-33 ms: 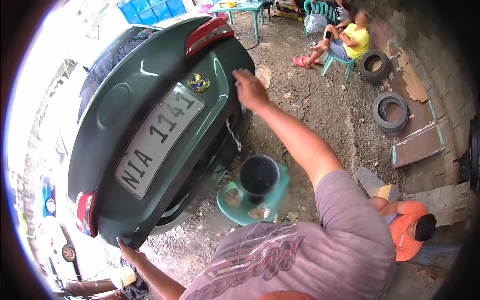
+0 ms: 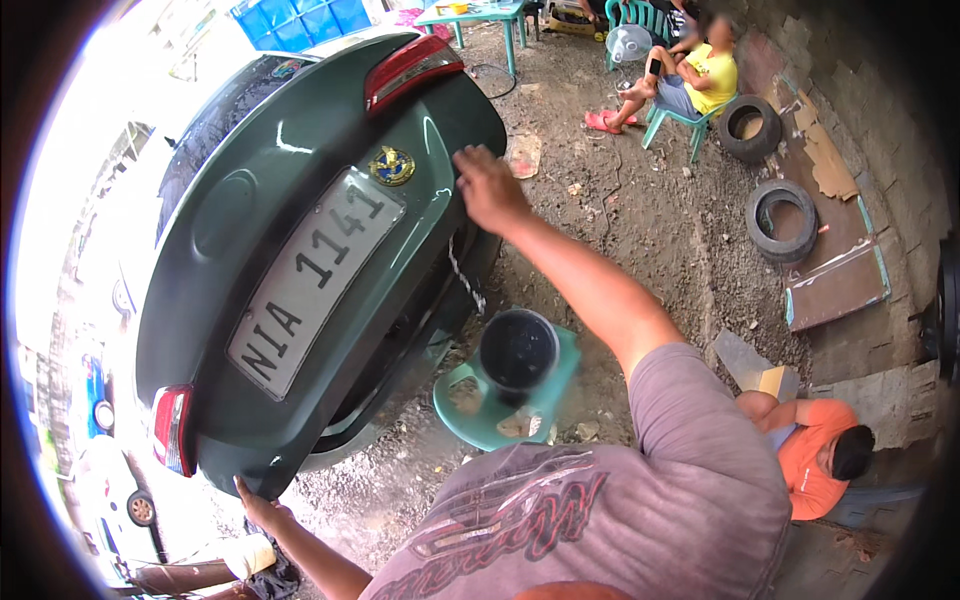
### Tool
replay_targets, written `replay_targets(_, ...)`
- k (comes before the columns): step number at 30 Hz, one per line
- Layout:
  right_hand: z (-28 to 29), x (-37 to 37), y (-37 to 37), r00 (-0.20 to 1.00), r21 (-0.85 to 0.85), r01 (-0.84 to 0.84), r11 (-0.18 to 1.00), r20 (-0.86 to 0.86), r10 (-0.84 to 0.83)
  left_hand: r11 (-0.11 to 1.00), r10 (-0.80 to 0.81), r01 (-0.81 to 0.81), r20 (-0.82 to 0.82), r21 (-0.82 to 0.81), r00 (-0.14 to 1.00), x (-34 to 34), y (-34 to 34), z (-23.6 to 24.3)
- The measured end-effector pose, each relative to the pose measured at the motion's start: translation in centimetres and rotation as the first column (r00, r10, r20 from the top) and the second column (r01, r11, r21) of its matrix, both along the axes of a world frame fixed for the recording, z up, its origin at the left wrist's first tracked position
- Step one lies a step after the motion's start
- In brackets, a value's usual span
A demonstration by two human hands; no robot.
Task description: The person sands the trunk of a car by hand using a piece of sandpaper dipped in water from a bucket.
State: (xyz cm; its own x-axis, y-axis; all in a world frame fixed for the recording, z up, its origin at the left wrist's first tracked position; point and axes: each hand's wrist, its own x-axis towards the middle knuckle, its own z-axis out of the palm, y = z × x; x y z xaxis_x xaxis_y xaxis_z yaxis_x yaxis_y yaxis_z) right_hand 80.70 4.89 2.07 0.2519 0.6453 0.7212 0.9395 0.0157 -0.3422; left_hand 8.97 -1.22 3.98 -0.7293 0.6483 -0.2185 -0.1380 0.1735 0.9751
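Observation:
In front of me is the dark green trunk lid [image 2: 220, 330] of a car, tilted in the view, with a white licence plate [image 2: 315, 280] and a round gold-and-blue emblem [image 2: 391, 166]. My left hand [image 2: 262, 510] grips its lower left corner, thumb on the outer face and fingers hidden beneath. My right hand [image 2: 492, 192] is at the lid's right edge, fingers extended and slightly bent toward it; whether they touch is unclear. Red tail lights [image 2: 412, 72] sit at both ends. From the gap below the lid hangs a pale twisted cord [image 2: 464, 278].
A black bucket [image 2: 519, 350] stands on a green plastic stool [image 2: 460, 415] beside the car. Two tyres [image 2: 750, 130] lie by a brown panel [image 2: 840, 285]. A person in yellow [image 2: 712, 80] sits far right; another in orange [image 2: 815, 460] is nearer. A green table [image 2: 470, 14] stands behind.
My right hand has shifted slightly left and down along the lid's edge, its fingers bending a little more. My left hand keeps its place on the corner.

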Motion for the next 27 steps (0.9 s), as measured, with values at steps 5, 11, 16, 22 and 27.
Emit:
replay_targets(5,-1.5,-3.6,-2.5,0.997,-0.002,-0.052,0.999,-0.052,0.051,0.995,0.081,-0.075,-0.098,0.062,0.992,0.7,-0.7,0.4)
replay_targets(11,-1.9,2.9,0.1,0.992,0.114,-0.011,0.993,-0.121,0.025,0.983,0.169,-0.122,-0.411,0.139,0.896,-4.2,1.6,-3.5)
replay_targets(16,-0.9,5.2,1.3,0.990,0.108,0.028,0.994,-0.140,-0.012,0.972,0.087,-0.226,-0.802,-0.060,0.591,-6.8,2.7,-5.1)
replay_targets(22,0.0,-4.4,-3.3,0.971,0.148,-0.237,0.960,0.019,0.236,0.934,0.023,-0.318,-0.856,-0.166,0.516,-5.5,1.7,-2.6)
replay_targets(27,-0.5,0.2,-1.6,0.992,0.199,-0.128,0.972,0.017,0.127,0.973,0.186,-0.231,-0.597,0.001,0.780,-2.0,2.0,-1.5)
